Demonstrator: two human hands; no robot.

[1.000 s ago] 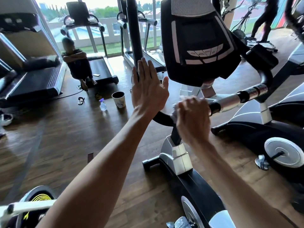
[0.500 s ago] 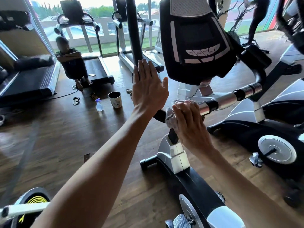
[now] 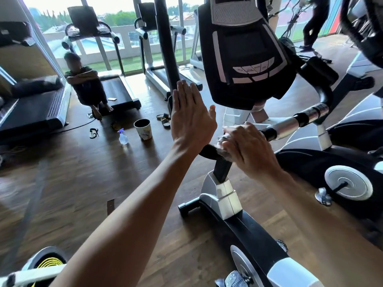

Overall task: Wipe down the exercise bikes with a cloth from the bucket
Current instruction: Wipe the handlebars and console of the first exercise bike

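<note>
A black and silver exercise bike [image 3: 221,195] stands right in front of me, its black console [image 3: 244,50] overhead. My right hand [image 3: 246,148] is closed around a pale cloth [image 3: 221,141], pressing it onto the handlebar [image 3: 286,126] near the stem. My left hand [image 3: 191,119] is raised flat with straight fingers, its palm against the black upright bar [image 3: 165,48]; it holds nothing. On the floor to the left stands a small white bucket [image 3: 143,129] with a dark inside.
A spray bottle [image 3: 123,137] and sandals [image 3: 164,120] lie by the bucket. A person [image 3: 86,88] crouches at the end of a treadmill [image 3: 116,90]. More treadmills line the windows. Another bike [image 3: 342,166] stands close on my right. Someone walks at the far right.
My right hand with the cloth has slid left along the handlebar towards the stem. My left hand has stayed flat against the upright bar.
</note>
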